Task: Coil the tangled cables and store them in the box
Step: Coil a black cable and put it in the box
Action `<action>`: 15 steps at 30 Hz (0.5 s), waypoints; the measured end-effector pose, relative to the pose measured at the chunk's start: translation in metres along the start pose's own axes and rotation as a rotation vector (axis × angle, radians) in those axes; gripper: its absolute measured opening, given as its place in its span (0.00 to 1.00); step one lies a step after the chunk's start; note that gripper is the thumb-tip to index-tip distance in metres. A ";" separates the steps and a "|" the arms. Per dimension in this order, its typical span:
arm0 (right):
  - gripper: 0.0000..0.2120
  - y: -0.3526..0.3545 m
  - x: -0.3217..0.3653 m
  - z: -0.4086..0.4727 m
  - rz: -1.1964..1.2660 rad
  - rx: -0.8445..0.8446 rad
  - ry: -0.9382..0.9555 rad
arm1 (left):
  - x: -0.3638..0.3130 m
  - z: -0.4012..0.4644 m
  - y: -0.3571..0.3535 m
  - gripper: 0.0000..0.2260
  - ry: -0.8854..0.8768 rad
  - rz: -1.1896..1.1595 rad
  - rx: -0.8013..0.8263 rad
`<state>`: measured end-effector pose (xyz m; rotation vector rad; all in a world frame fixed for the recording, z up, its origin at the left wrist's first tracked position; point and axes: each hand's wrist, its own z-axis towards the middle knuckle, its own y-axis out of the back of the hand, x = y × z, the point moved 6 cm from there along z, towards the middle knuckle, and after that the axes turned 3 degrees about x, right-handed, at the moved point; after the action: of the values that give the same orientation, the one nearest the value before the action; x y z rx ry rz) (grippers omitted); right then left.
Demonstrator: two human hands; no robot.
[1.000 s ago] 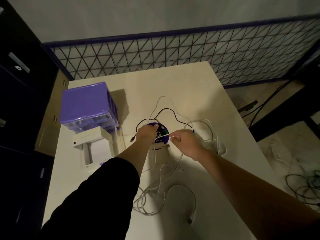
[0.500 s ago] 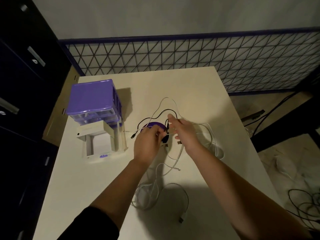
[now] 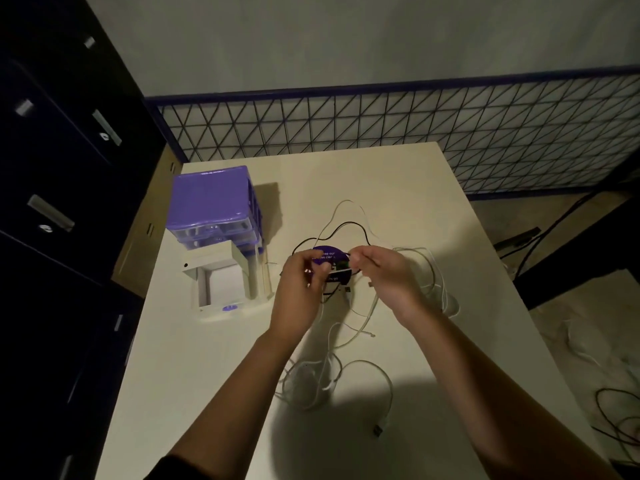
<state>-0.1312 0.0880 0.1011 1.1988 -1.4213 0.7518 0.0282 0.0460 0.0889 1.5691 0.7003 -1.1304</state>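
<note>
A tangle of white cables (image 3: 322, 375) lies on the cream table (image 3: 207, 375), with more white loops (image 3: 433, 282) to the right. A thin black cable (image 3: 349, 224) arcs behind my hands. My left hand (image 3: 303, 289) and my right hand (image 3: 381, 275) are raised together over a round purple disc (image 3: 327, 255), each pinching cable between fingers and thumb. A white box (image 3: 221, 282) with an open top stands at the left, in front of a purple drawer unit (image 3: 214, 206).
A dark filing cabinet (image 3: 52, 202) stands left of the table. A wire grid panel (image 3: 415, 133) runs behind the far edge. More cables (image 3: 616, 417) lie on the floor at the right. A loose connector (image 3: 378, 429) rests near the front.
My hands have come close together and lifted over the purple disc. The camera has tilted so the table sits lower in view.
</note>
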 end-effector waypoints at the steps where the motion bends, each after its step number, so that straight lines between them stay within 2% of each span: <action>1: 0.07 0.000 0.001 -0.002 0.017 0.006 0.016 | -0.001 0.000 -0.001 0.08 -0.013 0.045 0.044; 3: 0.07 -0.001 0.006 -0.006 0.050 0.012 0.038 | -0.012 -0.002 -0.004 0.09 -0.087 0.092 0.115; 5: 0.07 -0.002 0.008 -0.010 0.084 0.014 0.029 | -0.023 -0.006 -0.003 0.08 -0.101 0.001 0.152; 8: 0.05 -0.003 0.009 -0.015 0.206 0.040 -0.016 | -0.027 -0.014 -0.005 0.10 0.086 -0.297 0.263; 11: 0.04 -0.005 0.007 -0.019 0.220 0.079 -0.052 | -0.024 -0.017 -0.010 0.13 0.198 -0.483 0.379; 15: 0.07 -0.010 0.003 -0.022 0.197 0.153 -0.068 | -0.019 -0.021 -0.012 0.13 0.391 -0.784 0.348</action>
<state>-0.1141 0.1042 0.1074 1.2221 -1.5770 0.9789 0.0173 0.0715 0.1026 1.8943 1.5351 -1.5805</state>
